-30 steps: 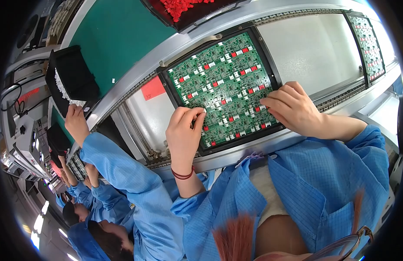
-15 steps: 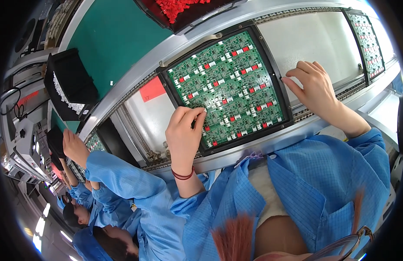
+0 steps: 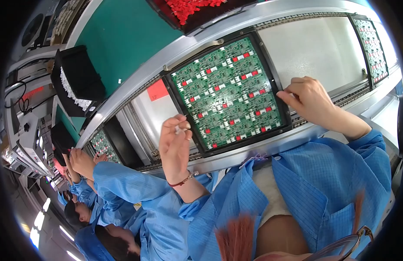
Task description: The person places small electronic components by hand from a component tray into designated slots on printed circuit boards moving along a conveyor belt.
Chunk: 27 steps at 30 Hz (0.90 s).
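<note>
My left hand (image 3: 174,152) is raised palm up beside the left edge of a black-framed panel. Its fingers curl around small white connectors (image 3: 179,129); how many there are, I cannot make out. The panel holds green circuit boards (image 3: 229,95) fitted with red and white connectors. At the frame's right edge is my right hand (image 3: 312,102), its fingers bent in toward the thumb. The thumb tip is at the black frame (image 3: 271,74), seemingly touching it. Whatever the right fingers may hold is hidden.
The frame lies on a conveyor with chain rails (image 3: 297,18). Beyond the rail stand a bin of red connectors (image 3: 193,8) and a black bin of white ones (image 3: 73,93). Another board panel (image 3: 372,50) sits far right. Co-workers in blue (image 3: 136,187) sit close on the left.
My left hand has moved off the boards to the left and turned palm up, showing white connectors. My right hand has dropped slightly and its fingers have curled in. The view has shifted a little.
</note>
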Each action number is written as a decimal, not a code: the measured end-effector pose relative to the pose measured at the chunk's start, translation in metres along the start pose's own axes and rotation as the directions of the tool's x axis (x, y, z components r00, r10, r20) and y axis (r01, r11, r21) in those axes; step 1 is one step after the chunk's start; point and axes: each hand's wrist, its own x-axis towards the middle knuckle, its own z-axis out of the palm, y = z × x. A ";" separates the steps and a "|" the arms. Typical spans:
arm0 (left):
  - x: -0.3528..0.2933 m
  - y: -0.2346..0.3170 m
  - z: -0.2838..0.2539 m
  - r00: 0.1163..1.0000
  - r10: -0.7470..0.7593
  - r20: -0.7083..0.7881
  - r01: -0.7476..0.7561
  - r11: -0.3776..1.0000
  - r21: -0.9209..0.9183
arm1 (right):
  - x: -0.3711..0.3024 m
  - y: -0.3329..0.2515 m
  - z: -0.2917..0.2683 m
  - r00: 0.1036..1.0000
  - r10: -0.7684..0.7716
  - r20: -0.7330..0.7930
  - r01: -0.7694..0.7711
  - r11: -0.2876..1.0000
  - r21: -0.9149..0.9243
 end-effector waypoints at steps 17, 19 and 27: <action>-0.012 -0.030 0.017 0.991 0.087 -0.104 -0.083 0.996 0.042 | 0.181 -0.008 -0.064 0.803 -0.477 -0.356 0.334 0.856 -0.395; -0.013 -0.028 0.009 0.997 0.065 -0.029 -0.065 0.998 0.001 | 0.193 -0.010 -0.059 0.902 -0.309 -0.300 0.183 0.906 -0.382; -0.011 -0.026 0.020 0.985 0.038 -0.168 -0.026 0.997 0.069 | 0.209 -0.011 -0.058 0.887 -0.401 -0.230 0.295 0.874 -0.386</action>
